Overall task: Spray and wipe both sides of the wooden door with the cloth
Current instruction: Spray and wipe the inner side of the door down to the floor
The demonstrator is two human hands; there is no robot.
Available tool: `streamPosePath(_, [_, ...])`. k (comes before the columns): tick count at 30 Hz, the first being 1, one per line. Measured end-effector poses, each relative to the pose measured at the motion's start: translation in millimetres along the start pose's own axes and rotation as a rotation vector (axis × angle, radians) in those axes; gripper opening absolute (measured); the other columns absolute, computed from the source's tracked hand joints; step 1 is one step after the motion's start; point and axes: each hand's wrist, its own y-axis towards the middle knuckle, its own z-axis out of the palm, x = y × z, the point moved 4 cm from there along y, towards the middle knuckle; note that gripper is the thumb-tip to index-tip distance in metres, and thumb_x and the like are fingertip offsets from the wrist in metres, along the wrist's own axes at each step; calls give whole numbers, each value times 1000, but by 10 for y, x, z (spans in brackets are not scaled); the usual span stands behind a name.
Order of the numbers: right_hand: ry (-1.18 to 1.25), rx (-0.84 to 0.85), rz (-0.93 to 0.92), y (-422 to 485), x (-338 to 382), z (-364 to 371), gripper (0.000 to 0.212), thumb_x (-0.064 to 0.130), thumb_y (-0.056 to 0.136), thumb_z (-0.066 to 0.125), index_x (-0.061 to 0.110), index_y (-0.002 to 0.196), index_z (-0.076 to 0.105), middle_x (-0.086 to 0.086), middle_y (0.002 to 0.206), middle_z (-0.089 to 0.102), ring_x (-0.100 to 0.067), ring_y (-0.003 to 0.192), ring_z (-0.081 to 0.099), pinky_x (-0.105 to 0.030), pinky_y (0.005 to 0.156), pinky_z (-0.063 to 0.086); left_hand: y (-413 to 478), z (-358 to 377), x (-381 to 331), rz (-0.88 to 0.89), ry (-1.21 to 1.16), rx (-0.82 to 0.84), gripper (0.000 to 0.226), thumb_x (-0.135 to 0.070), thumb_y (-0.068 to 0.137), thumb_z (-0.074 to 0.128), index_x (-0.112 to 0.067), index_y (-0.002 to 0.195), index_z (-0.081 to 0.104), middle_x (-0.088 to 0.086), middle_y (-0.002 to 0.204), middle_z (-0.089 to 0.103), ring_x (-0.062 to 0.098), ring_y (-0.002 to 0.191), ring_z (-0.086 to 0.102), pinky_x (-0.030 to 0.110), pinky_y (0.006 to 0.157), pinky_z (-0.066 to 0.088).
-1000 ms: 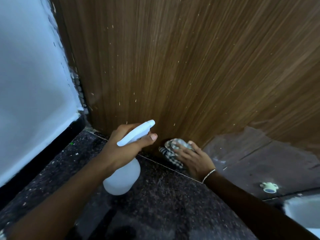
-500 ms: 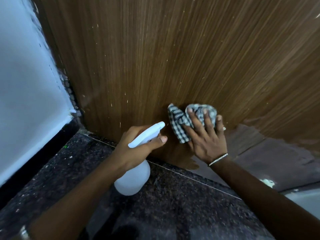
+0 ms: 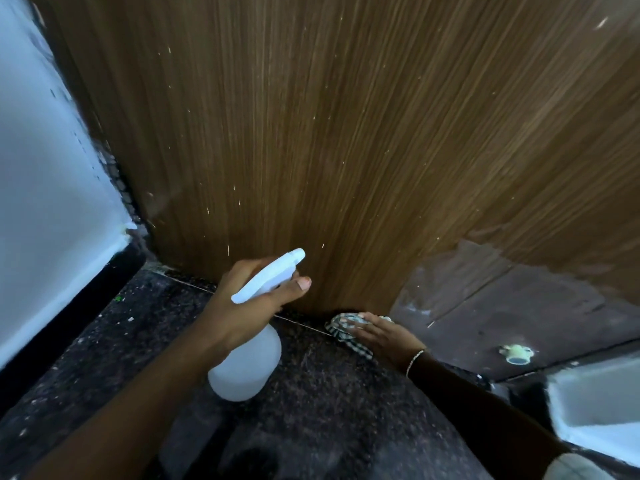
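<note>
Wooden door (image 3: 346,150) upright, pale flecks across the grain. Dark speckled floor (image 3: 329,393) below it. Left arm reaches forward; left hand (image 3: 249,299) curled round the neck of the white spray bottle (image 3: 247,362), nozzle toward the door. Right arm stretched low; right hand (image 3: 388,337) flat, fingers straight and together, pressing the checked cloth (image 3: 343,327) at the door's bottom edge, by the floor. Thin bracelet (image 3: 415,360) on that wrist.

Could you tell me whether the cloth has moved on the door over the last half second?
Yes: the cloth under the right hand has slid down to the door's bottom edge.
</note>
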Motion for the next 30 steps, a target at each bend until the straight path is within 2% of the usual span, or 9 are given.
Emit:
streamPosePath(6, [13,-36,36,-640,-105,221,53,32,87,35,16,111,80,1,124,73,-29,121,66,-50,128,-6,-47,57,-108,6,-10,28,24,-35,84,77,-11,86,71,19,85,68,35,85,67,46,71,56])
streamPosePath(9, [163,-217,89,-833,-132,111,46,32,102,38,15,124,74,-8,139,64,-31,132,57,-48,122,24,-64,107,-136,7,-25,43,23,-35,83,77,-13,89,73,18,89,71,33,88,68,53,77,56])
streamPosePath(12, [853,-348,237,-1019,-120,-413,44,46,107,35,29,146,47,-3,150,52,-14,129,52,-32,108,39,-80,198,-175,4,-28,68,20,-35,83,77,-16,87,72,20,89,70,35,90,68,55,79,55])
streamPosePath(14, [1489,-378,493,-1074,-74,-610,35,40,97,53,34,129,39,0,127,63,-7,99,64,-27,83,51,-79,250,-201,1,-31,84,20,-34,84,77,-15,85,71,21,88,69,36,90,68,55,80,55])
streamPosePath(17, [2095,-485,934,-1029,16,-665,33,4,90,70,25,107,51,-12,110,67,-24,86,65,-29,62,55,-71,347,-230,-18,-46,112,17,-33,84,78,-17,84,72,15,89,72,29,91,71,52,83,56])
streamPosePath(20, [2541,-300,1094,-1034,-4,-710,22,-14,86,63,5,95,69,-13,91,72,-28,87,67,-21,58,55,-82,436,-235,-23,-54,142,16,-32,85,77,-17,84,72,13,90,73,25,92,72,47,83,58])
streamPosePath(24, [3092,-79,906,-1256,-80,-879,37,-1,84,67,-10,120,68,-26,121,69,-33,88,74,-31,58,63,-89,457,-205,-33,-66,154,17,-31,85,76,-15,85,73,10,88,74,21,92,72,35,77,58])
streamPosePath(26, [3168,-149,781,-1376,-138,-881,55,5,75,83,-10,125,66,-28,129,65,-36,93,74,-34,59,64,-82,457,-205,-27,-66,154,18,-31,85,76,-13,86,73,11,89,74,21,92,72,36,77,59])
streamPosePath(30, [3137,-445,599,-1565,-176,-790,80,27,55,101,-8,120,70,-30,130,64,-39,109,70,-48,92,59,-63,470,-211,-21,-52,138,23,-30,86,75,-8,88,72,18,92,72,27,93,70,42,80,58])
